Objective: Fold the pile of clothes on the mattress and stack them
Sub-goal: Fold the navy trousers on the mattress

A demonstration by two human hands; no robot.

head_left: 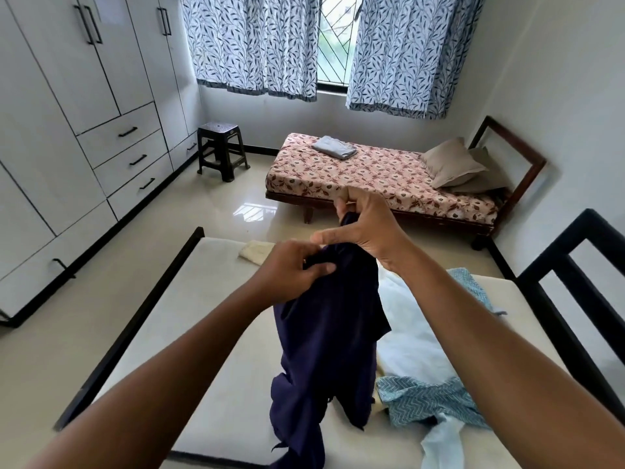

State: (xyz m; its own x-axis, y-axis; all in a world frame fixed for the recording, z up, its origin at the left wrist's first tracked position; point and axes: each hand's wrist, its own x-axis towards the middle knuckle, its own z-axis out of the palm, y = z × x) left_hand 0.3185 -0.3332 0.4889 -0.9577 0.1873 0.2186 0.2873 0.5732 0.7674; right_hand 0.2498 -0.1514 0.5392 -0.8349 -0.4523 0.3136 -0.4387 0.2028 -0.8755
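Your left hand (pixel 294 269) and right hand (pixel 367 228) both pinch the top of a navy garment (pixel 324 340) in curled fingers (pixel 342 200). It hangs below them onto the mattress (pixel 216 333), with the other clothes (pixel 426 397) just right of it.

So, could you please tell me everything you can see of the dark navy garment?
The dark navy garment is plain, soft, thin-looking cloth, unfolded and crumpled, with no print visible. It hangs in loose folds, its lower end bunched on the mattress. The left hand pinches its upper edge; the right hand grips a bunched part higher up. A teal zigzag cloth lies beside its lower right. Its type cannot be told.
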